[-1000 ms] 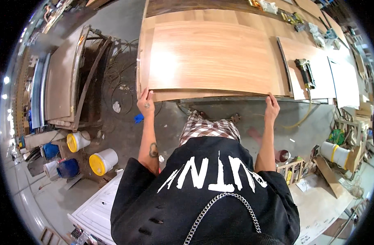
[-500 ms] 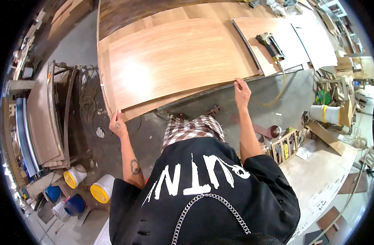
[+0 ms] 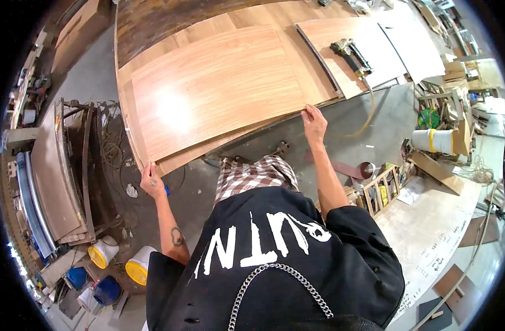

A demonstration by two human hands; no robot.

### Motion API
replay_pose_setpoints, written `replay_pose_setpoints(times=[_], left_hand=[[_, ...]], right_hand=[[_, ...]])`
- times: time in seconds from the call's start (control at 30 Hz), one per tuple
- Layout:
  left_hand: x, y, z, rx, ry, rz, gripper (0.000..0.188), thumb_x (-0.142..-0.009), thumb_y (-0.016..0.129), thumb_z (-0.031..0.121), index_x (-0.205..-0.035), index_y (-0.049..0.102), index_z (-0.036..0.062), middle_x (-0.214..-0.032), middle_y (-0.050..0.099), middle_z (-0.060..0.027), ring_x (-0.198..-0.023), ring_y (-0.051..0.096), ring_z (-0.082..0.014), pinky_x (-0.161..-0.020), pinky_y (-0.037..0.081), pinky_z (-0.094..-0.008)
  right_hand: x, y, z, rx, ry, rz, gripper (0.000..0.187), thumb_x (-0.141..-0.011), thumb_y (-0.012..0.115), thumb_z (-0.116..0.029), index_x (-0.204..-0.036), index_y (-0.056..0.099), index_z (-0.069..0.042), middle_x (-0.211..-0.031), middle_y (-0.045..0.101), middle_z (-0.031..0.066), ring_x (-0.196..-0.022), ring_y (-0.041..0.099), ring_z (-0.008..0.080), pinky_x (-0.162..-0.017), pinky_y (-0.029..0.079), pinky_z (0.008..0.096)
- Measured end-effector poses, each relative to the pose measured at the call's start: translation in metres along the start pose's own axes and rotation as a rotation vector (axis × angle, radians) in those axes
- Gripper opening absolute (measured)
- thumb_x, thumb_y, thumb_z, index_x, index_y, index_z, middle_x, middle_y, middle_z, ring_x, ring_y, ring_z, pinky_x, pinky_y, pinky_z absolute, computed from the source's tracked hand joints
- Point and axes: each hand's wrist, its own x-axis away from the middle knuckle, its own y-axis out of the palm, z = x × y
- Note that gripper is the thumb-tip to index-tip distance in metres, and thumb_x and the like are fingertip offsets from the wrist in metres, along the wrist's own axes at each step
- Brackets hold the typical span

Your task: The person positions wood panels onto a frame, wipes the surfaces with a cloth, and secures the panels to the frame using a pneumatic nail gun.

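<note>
A large wood-grain panel lies on a stack of similar boards, its near edge slightly off the board below. My left hand pinches the panel's near left corner between thumb and fingers. Near the other end of that same edge, my right hand is closed on the panel with its fingertips pressed together. Both arms are stretched forward. Right of the panel, a nail gun with a hose rests on a smaller board.
Behind me at right stands a pale worktop with handwriting on it. Upright sheets lean at the left. Yellow-lidded buckets stand at lower left, and a white bucket at right. Cables lie on the floor.
The whole view has shifted a little, so the panel, the boards and both hands appear farther left. Both hands keep their hold on the panel's near edge.
</note>
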Motion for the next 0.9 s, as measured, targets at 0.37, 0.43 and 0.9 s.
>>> replay_pose_setpoints(times=[0.37, 0.43, 0.9], left_hand=[[0.008, 0.010, -0.016, -0.152, 0.127, 0.042, 0.015, -0.091, 0.058, 0.011, -0.099, 0.065, 0.0003, -0.093, 0.068, -0.0134, -0.085, 0.066, -0.0271, -0.075, 0.051, -0.0352], [0.008, 0.011, -0.020, -0.173, 0.175, 0.064, 0.015, -0.092, 0.058, 0.012, -0.099, 0.065, 0.0009, -0.093, 0.068, -0.0134, -0.087, 0.065, -0.0285, -0.076, 0.051, -0.0365], [0.009, 0.015, -0.014, -0.160, 0.176, 0.073, 0.013, -0.091, 0.056, 0.009, -0.100, 0.062, 0.0019, -0.090, 0.065, -0.0134, -0.086, 0.063, -0.0327, -0.076, 0.050, -0.0408]], right_hand=[[0.002, 0.005, 0.004, 0.069, -0.031, 0.052, 0.022, -0.080, 0.069, -0.001, -0.101, 0.067, 0.003, -0.106, 0.067, 0.0142, -0.088, 0.067, 0.0218, -0.078, 0.053, 0.0281], [0.002, 0.008, 0.007, 0.068, -0.069, 0.073, 0.022, -0.080, 0.069, -0.001, -0.101, 0.067, 0.003, -0.106, 0.067, 0.0147, -0.088, 0.067, 0.0225, -0.078, 0.053, 0.0285], [-0.002, 0.001, 0.004, 0.142, -0.043, 0.064, 0.019, -0.081, 0.068, -0.003, -0.099, 0.067, 0.004, -0.103, 0.068, 0.0154, -0.092, 0.067, 0.0258, -0.082, 0.052, 0.0309]])
